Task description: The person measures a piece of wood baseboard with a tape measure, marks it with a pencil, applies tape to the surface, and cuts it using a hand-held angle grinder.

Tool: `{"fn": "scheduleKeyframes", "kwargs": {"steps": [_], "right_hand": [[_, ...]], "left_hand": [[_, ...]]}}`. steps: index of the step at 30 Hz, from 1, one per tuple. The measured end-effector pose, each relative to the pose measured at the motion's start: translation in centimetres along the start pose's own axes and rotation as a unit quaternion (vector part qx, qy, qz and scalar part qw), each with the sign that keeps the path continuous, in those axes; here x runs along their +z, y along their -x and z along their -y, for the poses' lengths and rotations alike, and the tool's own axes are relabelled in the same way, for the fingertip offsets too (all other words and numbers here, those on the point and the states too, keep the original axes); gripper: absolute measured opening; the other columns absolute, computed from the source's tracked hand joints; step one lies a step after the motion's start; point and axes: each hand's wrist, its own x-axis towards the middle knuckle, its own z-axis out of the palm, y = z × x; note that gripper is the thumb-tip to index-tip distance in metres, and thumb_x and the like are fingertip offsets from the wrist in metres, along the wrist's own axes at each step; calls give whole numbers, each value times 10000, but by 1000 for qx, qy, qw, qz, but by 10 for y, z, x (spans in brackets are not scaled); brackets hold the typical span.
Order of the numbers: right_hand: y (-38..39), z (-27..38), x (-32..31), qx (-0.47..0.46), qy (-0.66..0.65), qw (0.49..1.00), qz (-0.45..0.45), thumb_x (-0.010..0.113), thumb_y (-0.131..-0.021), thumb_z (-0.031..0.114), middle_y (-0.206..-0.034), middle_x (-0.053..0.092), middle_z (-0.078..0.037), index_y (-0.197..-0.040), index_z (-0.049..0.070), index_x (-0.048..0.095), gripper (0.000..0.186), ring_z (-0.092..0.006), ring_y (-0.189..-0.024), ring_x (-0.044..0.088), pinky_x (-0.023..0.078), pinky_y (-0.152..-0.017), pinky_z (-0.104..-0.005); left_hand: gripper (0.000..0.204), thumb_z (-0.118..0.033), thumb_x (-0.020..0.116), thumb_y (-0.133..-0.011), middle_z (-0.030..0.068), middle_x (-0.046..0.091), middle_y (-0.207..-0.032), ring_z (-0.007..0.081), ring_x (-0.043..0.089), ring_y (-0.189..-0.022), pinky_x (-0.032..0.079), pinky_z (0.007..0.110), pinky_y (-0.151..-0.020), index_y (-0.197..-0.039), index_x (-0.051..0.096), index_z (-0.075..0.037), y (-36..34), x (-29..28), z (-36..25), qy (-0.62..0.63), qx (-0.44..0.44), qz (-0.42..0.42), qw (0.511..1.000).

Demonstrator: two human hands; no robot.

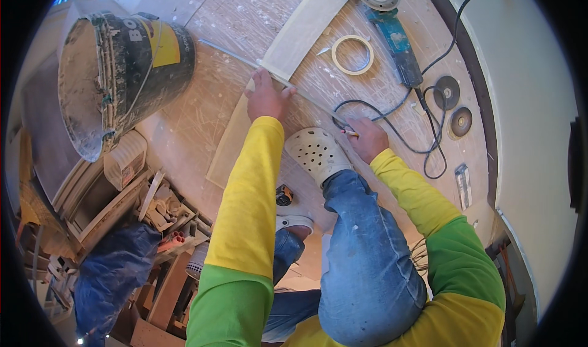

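Note:
A thin metal straightedge (236,58) lies slantwise across a long pale board strip (309,25) on the floor. My left hand (267,96) presses down where the two cross, thumb and fingers spread against the straightedge and board. To the right, my right hand (369,140) is closed around a pencil (350,132), close to the straightedge's near end. Between my hands, my foot in a pale clog (317,156) stands beside the board strip.
A crusted bucket (138,53) lies tipped at the left. Right of the board are a tape roll (335,56), a corded angle grinder (395,44) and two discs (460,121). A tape measure (283,195) sits by my other clog. Wood scraps (165,206) crowd the lower left.

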Motion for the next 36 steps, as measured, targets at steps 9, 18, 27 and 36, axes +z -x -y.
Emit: {"fn": "scheduleKeyframes", "kwargs": {"steps": [9, 18, 27, 36], "right_hand": [[0, -1, 1, -9, -6, 1000, -10, 721, -763, 211, -993, 641, -75, -1113, 169, 677, 355, -330, -836, 645, 529, -724, -434], [-1, -2, -1, -16, -10, 1000, -2, 722, -756, 213, -976, 632, -79, -1122, 166, 675, 372, -332, -825, 644, 531, -716, -432], [-20, 16, -18, -29, -65, 995, -70, 706, -818, 270, -918, 640, -95, -1034, 137, 693, 254, -326, -823, 642, 528, -714, -414], [-117, 96, -37, 63, -426, 903, 5, 630, -930, 280, -887, 695, -111, -997, 22, 700, 276, -134, -757, 632, 501, -710, -267]], "left_hand": [[929, -499, 696, -829, 140, 282, -1572, 320, 373, -1392, 282, 466, -1165, -1496, 270, -14, 0, -2, -1, 8, 0, 1, 1000], [920, -488, 705, -823, 152, 306, -1558, 310, 339, -1413, 282, 497, -1159, -1478, 285, 3, -1, 1, 0, 16, 10, -5, 1000], [918, -476, 719, -810, 161, 315, -1551, 343, 367, -1391, 303, 484, -1149, -1475, 291, -9, -2, 3, 1, 24, 1, -16, 1000], [922, -456, 734, -805, 70, 245, -1596, 504, 307, -1381, 408, 476, -1085, -1520, 255, -123, -2, 3, 3, 32, -13, -3, 999]]}}
